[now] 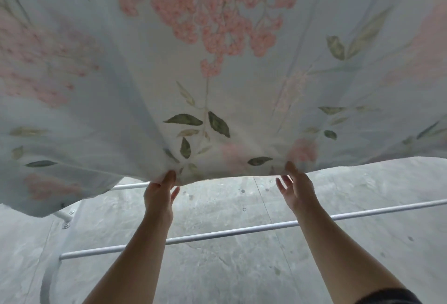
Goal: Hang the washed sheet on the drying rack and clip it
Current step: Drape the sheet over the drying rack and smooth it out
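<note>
A pale blue sheet (pixel 217 62) printed with pink flowers and green leaves fills the upper two thirds of the head view, spread out and billowing. My left hand (pixel 160 191) pinches its near hem between thumb and fingers. My right hand (pixel 296 187) grips the same hem further right, some fingers spread loose below the cloth. A white metal rail of the drying rack (pixel 237 231) runs across below my forearms. A second rail (pixel 130 186) shows just under the hem at the left. No clip is visible.
The rack's curved white frame (pixel 47 277) bends down at the lower left, with a screwed bracket (pixel 65 219) above it. Grey concrete floor (pixel 242 267) lies beneath, with a few dark spots.
</note>
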`<move>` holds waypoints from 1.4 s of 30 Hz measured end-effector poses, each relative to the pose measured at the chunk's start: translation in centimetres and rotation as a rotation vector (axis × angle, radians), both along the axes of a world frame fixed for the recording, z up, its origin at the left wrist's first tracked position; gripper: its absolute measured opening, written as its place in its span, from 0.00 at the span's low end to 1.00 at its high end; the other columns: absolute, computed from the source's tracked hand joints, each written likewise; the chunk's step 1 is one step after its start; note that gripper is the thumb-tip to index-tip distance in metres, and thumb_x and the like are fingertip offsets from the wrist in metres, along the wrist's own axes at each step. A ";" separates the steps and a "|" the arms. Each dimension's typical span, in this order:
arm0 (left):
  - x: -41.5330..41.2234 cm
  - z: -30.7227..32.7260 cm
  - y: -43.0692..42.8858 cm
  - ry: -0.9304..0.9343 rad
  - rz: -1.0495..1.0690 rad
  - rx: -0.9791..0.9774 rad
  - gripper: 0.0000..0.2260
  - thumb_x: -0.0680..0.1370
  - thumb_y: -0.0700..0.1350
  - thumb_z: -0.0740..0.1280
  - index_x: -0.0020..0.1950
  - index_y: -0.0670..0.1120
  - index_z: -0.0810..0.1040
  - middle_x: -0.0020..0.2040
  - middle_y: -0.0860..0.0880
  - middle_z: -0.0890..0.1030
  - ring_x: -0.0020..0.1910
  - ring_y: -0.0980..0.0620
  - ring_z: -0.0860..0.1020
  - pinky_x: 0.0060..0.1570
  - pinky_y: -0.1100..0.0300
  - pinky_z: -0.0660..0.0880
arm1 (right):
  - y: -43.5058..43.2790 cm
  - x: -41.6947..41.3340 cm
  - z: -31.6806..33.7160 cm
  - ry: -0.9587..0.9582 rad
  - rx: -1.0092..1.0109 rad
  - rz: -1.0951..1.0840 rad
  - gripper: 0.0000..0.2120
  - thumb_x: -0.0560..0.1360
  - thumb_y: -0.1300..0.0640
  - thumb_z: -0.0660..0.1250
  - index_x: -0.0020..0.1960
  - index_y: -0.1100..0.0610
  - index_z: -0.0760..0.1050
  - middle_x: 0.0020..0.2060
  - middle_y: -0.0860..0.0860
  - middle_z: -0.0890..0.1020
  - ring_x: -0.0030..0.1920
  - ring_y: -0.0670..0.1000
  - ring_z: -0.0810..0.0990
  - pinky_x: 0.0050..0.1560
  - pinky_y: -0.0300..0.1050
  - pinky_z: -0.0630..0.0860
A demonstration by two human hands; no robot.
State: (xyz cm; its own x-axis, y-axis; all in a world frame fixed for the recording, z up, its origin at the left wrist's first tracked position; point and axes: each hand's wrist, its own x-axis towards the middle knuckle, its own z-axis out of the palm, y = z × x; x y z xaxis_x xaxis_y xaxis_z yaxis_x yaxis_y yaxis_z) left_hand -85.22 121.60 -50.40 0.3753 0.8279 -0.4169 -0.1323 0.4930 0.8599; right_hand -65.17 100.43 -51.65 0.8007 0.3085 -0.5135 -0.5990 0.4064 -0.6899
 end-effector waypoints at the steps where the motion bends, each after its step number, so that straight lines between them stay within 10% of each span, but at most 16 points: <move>1: -0.2 -0.2 0.4 0.033 0.045 0.021 0.05 0.76 0.39 0.68 0.48 0.48 0.77 0.53 0.47 0.79 0.53 0.49 0.78 0.61 0.49 0.73 | -0.3 0.2 -0.1 -0.015 -0.056 0.008 0.05 0.77 0.62 0.66 0.50 0.53 0.75 0.48 0.49 0.80 0.50 0.49 0.78 0.56 0.50 0.71; 7: 0.5 -0.7 -0.9 -0.046 0.017 -0.093 0.08 0.78 0.35 0.63 0.53 0.46 0.75 0.48 0.49 0.81 0.48 0.51 0.81 0.50 0.54 0.76 | -1.1 1.3 -0.5 0.006 -0.001 0.096 0.13 0.78 0.70 0.58 0.50 0.53 0.75 0.49 0.50 0.80 0.52 0.51 0.78 0.56 0.52 0.71; 13: 3.8 -2.4 -4.4 -0.283 -0.043 -0.332 0.12 0.81 0.37 0.57 0.38 0.43 0.68 0.23 0.49 0.72 0.21 0.55 0.73 0.34 0.54 0.81 | -2.8 6.2 -0.2 -0.003 0.266 -0.145 0.15 0.77 0.67 0.62 0.64 0.60 0.73 0.57 0.57 0.78 0.51 0.53 0.83 0.45 0.46 0.82; 17: 6.4 -2.6 -6.0 -0.186 -0.145 -0.317 0.09 0.81 0.48 0.62 0.55 0.43 0.71 0.48 0.44 0.77 0.45 0.49 0.78 0.51 0.49 0.78 | -2.7 7.3 0.8 0.037 0.249 0.068 0.16 0.75 0.51 0.68 0.61 0.54 0.74 0.52 0.54 0.78 0.49 0.49 0.80 0.38 0.39 0.80; 19: 7.4 -2.4 -6.5 -0.209 -0.234 -0.310 0.16 0.81 0.50 0.61 0.65 0.44 0.69 0.59 0.43 0.75 0.57 0.45 0.76 0.58 0.46 0.74 | -2.4 7.4 1.1 0.024 0.252 0.132 0.04 0.77 0.55 0.66 0.48 0.55 0.77 0.38 0.50 0.79 0.34 0.45 0.75 0.26 0.34 0.70; 23: 8.7 -2.2 -7.9 -0.216 -0.295 -0.263 0.11 0.81 0.44 0.61 0.62 0.45 0.73 0.64 0.44 0.75 0.59 0.45 0.77 0.56 0.46 0.74 | -3.1 6.7 -0.3 0.097 0.190 -0.018 0.15 0.74 0.72 0.59 0.34 0.56 0.69 0.22 0.47 0.70 0.21 0.42 0.66 0.21 0.33 0.63; 30: 10.5 -2.8 -10.8 -0.169 -0.414 -0.209 0.27 0.74 0.44 0.71 0.70 0.47 0.67 0.67 0.47 0.73 0.66 0.45 0.70 0.60 0.45 0.71 | -5.6 4.1 -2.1 0.049 -0.016 0.004 0.10 0.77 0.68 0.62 0.42 0.55 0.74 0.34 0.49 0.79 0.34 0.46 0.72 0.24 0.35 0.66; 37: 12.8 -2.0 -12.7 -0.163 -0.251 -0.194 0.10 0.78 0.35 0.63 0.52 0.49 0.78 0.52 0.50 0.81 0.59 0.47 0.76 0.63 0.44 0.70 | -7.1 3.3 -3.4 -0.003 -0.129 0.001 0.12 0.78 0.68 0.58 0.41 0.55 0.73 0.34 0.51 0.73 0.31 0.46 0.65 0.23 0.35 0.65; 42: 12.1 -2.5 -13.6 0.037 -0.174 -0.126 0.11 0.75 0.33 0.66 0.39 0.48 0.78 0.35 0.52 0.80 0.42 0.52 0.76 0.62 0.47 0.73 | -7.8 2.5 -4.0 -0.029 -0.102 0.001 0.07 0.77 0.65 0.63 0.49 0.56 0.77 0.42 0.53 0.81 0.43 0.52 0.80 0.38 0.44 0.81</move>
